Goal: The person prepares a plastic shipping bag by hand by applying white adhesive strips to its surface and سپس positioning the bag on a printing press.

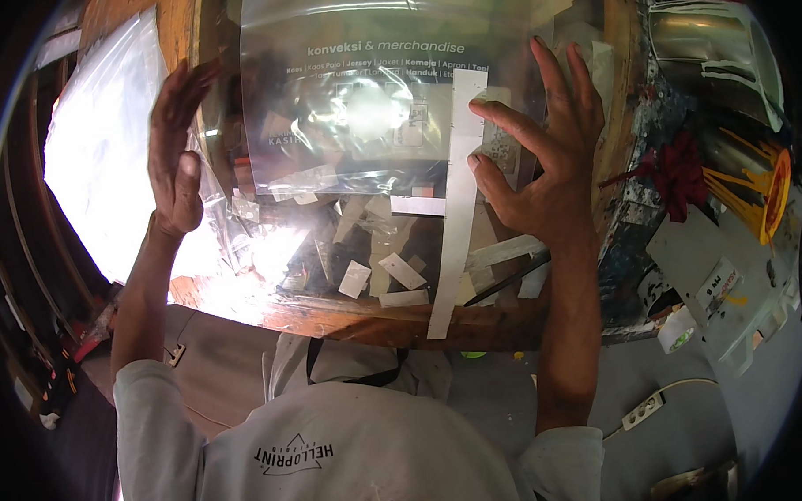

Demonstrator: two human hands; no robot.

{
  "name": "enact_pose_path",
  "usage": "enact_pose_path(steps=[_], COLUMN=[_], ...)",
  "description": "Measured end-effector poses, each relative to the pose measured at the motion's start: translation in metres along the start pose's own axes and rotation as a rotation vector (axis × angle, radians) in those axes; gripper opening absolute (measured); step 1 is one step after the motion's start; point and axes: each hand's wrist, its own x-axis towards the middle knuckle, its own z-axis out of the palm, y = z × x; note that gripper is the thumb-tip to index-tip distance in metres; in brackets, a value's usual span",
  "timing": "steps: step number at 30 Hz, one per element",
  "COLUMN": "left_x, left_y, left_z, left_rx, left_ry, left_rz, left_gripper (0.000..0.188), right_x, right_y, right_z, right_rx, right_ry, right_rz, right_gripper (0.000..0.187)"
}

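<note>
While a long white strip (458,217) lies just right of the frame's centre, the right hand (559,159), fingers spread wide, has its index fingertip and thumb at the strip's edge without closing around it. The left hand (176,159), loosely open and empty, is at upper left. Paper scraps (354,279) dot the surface (372,318).

The brown wooden bench (372,320) carried a clear, glossy plastic sheet with white lettering (278,96). A long, flat white strip (457,226) crossed the sheet and reached down to the bench's front edge. Small, pale rectangular scraps (355,280) were scattered near that edge, with a slim black rod (504,279) to their right. Bright, whitish translucent plastic sheeting (95,169) lay along the left side.
</note>
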Motion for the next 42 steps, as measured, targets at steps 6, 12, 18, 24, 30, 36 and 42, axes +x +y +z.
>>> enact_pose_path(steps=[6,12,18,24,30,36,42], left_x=[-0.031,-0.032,0.012,0.038,0.044,0.042,0.040], left_y=[-0.018,-0.008,0.070,0.093,0.087,0.085,0.084], left_z=[-0.006,-0.004,0.066,0.131,0.146,0.152,0.155], left_rx=[0.505,0.526,0.390,0.370,0.398,0.452,0.475], left_ry=[0.215,0.269,0.072,-0.115,-0.134,-0.128,-0.122], left_rz=[-0.202,-0.220,0.069,0.151,0.157,0.159,0.163], left_gripper=[0.066,0.046,0.060,0.068,0.072,0.075,0.074], right_x=[0.000,-0.001,0.001,0.001,0.000,0.000,-0.002], right_y=[0.000,0.001,-0.001,-0.002,-0.001,-0.001,-0.003], right_z=[0.002,0.002,0.000,0.001,0.001,0.000,-0.010], right_rx=[0.003,-0.010,-0.034,-0.018,-0.033,-0.030,-0.017], right_ry=[0.008,0.009,0.005,0.010,0.008,0.007,0.036], right_rz=[-0.002,-0.003,0.000,0.003,0.001,-0.007,-0.043], right_gripper=[0.042,0.042,0.042,0.044,0.045,0.046,0.044])
